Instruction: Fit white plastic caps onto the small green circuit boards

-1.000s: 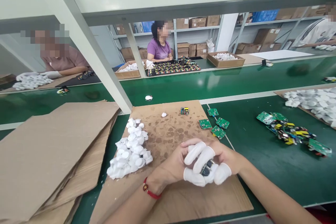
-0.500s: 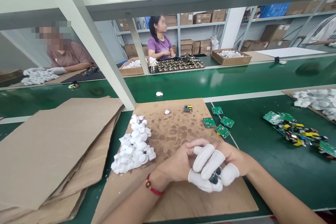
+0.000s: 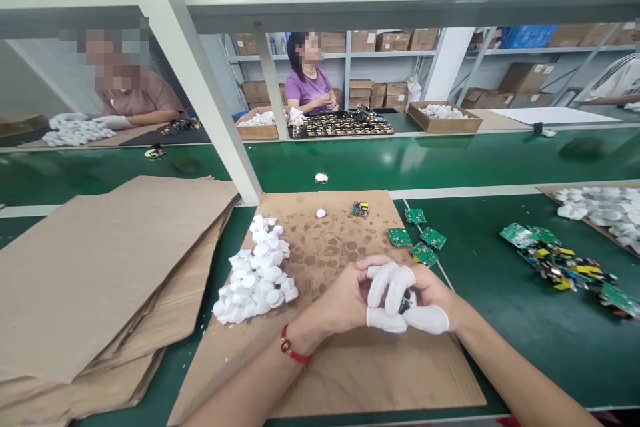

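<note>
Both bare hands were clamped together low over a flat sheet of brown corrugated cardboard [image 3: 320, 373]. The left hand [image 3: 340, 300], with a red cord bracelet [image 3: 293, 345] at its wrist, met the right hand [image 3: 434, 292] with the fingers closed around a small dark object [image 3: 407, 300]. That object lay between white finger cots [image 3: 383, 283] and was mostly hidden, so its exact kind could not be told.

Taking 12 o'clock as straight ahead of the hands, the materials lay in separate lots. At 9 o'clock on the same sheet stood a loose pile of white rounded cup-shaped pieces [image 3: 257, 277]. One lone white piece [image 3: 321, 213] sat at 11 o'clock, and a small board with yellow and black parts [image 3: 361, 209] at 12. Four green rectangular circuit boards [image 3: 400, 237] lay spread at 1 o'clock, while a tangled heap of green boards with yellow parts [image 3: 555, 265] sat on the green bench top [image 3: 500, 373] at 3 o'clock.

White pieces also filled a tan cardboard sheet [image 3: 547, 188] at 2 o'clock. Across the bench, an open brown cardboard box [image 3: 445, 127] at 1 o'clock and another [image 3: 257, 135] at 11 o'clock both held white pieces.
</note>
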Available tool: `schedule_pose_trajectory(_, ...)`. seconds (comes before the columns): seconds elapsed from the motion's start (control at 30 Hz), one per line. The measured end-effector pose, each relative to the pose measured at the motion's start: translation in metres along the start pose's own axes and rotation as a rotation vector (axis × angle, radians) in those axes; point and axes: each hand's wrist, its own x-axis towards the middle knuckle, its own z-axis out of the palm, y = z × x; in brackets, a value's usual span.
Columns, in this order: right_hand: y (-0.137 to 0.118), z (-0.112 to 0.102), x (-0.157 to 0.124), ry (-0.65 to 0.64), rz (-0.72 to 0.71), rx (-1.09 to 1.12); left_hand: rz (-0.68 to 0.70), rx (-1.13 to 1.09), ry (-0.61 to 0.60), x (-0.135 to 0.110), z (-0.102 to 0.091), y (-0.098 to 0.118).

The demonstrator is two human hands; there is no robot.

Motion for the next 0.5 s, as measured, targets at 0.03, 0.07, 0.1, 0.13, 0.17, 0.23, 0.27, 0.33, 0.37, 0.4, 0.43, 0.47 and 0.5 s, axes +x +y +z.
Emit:
schedule_pose_trajectory(0.03,0.001,0.0,-0.001,0.014,0.012,-0.002,-0.001,0.021,0.0,0.0,0.0,0.001)
schedule_pose_trajectory(0.07,0.002,0.0,-0.003,0.026,0.02,-0.002,0.001,0.024,-0.002,0.0,0.0,0.001)
schedule_pose_trajectory(0.1,0.002,-0.001,-0.004,0.041,0.032,0.009,0.005,0.004,-0.011,0.0,0.0,0.001)
schedule_pose_trajectory(0.13,0.003,-0.002,-0.006,0.058,0.042,0.034,0.01,-0.032,-0.027,0.0,0.0,0.001)
schedule_pose_trajectory(0.17,0.003,-0.003,-0.009,0.079,0.049,0.073,0.015,-0.076,-0.048,0.0,0.0,0.0)
schedule_pose_trajectory(0.23,0.003,-0.005,-0.012,0.112,0.055,0.156,0.021,-0.159,-0.11,-0.001,-0.001,-0.002)
schedule_pose_trajectory(0.27,0.004,-0.007,-0.013,0.114,0.056,0.176,0.022,-0.189,-0.14,-0.001,-0.001,-0.002)
schedule_pose_trajectory(0.33,0.004,-0.008,-0.014,0.089,0.052,0.155,0.019,-0.212,-0.169,-0.001,-0.002,-0.003)
schedule_pose_trajectory(0.37,0.004,-0.009,-0.013,0.073,0.051,0.127,0.016,-0.215,-0.165,-0.001,-0.002,-0.003)
schedule_pose_trajectory(0.4,0.005,-0.009,-0.013,0.065,0.047,0.105,0.014,-0.213,-0.148,-0.002,-0.001,-0.002)
schedule_pose_trajectory(0.43,0.005,-0.008,-0.012,0.067,0.043,0.095,0.012,-0.21,-0.127,-0.002,-0.001,-0.001)
schedule_pose_trajectory(0.47,0.006,-0.008,-0.011,0.077,0.034,0.095,0.014,-0.209,-0.111,-0.002,-0.001,0.0)
schedule_pose_trajectory(0.5,0.007,-0.007,-0.011,0.087,0.022,0.097,0.018,-0.212,-0.1,-0.002,0.0,0.001)
